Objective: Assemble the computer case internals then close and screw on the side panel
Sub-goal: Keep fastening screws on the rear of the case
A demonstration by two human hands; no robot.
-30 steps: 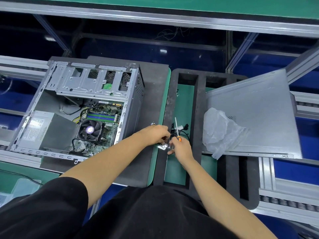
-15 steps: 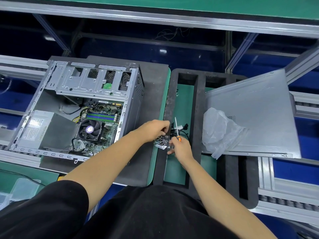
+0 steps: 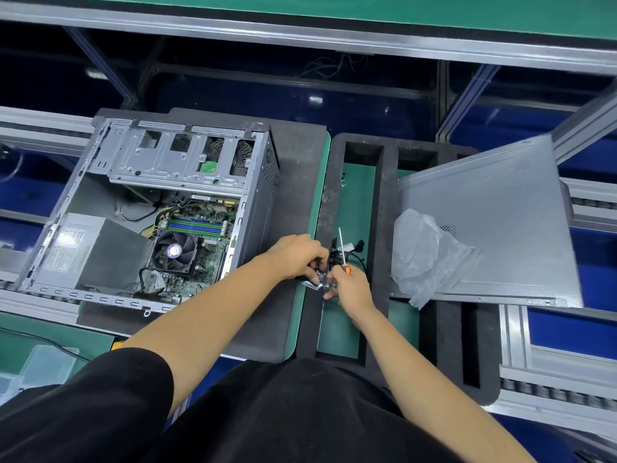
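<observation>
Over the black foam tray with long rectangular cut-outs (image 3: 384,208), both hands meet above its left green-floored slot: the left hand (image 3: 297,255) curls its fingers down onto a small shiny metal part (image 3: 317,282), and the right hand (image 3: 350,287) pinches the same part from the other side while it also grips the orange handle of a slim screwdriver (image 3: 343,252), whose steel shaft points up and away from the person. What the metal part is cannot be made out clearly; it looks like a small bracket or clip. Just beyond the hands a bundle of black cables with connectors (image 3: 350,250) lies in the slot. To the left, the open grey steel computer case (image 3: 160,208) lies on its side on a dark foam mat (image 3: 297,182), showing a green motherboard with a round black cooling fan (image 3: 175,252), a grey power supply box (image 3: 83,248) and a perforated drive cage (image 3: 180,158). To the right, the flat grey metal side panel (image 3: 500,222) rests across the tray, well apart from the case, with a crumpled clear plastic bag (image 3: 427,255) on its near left corner
</observation>
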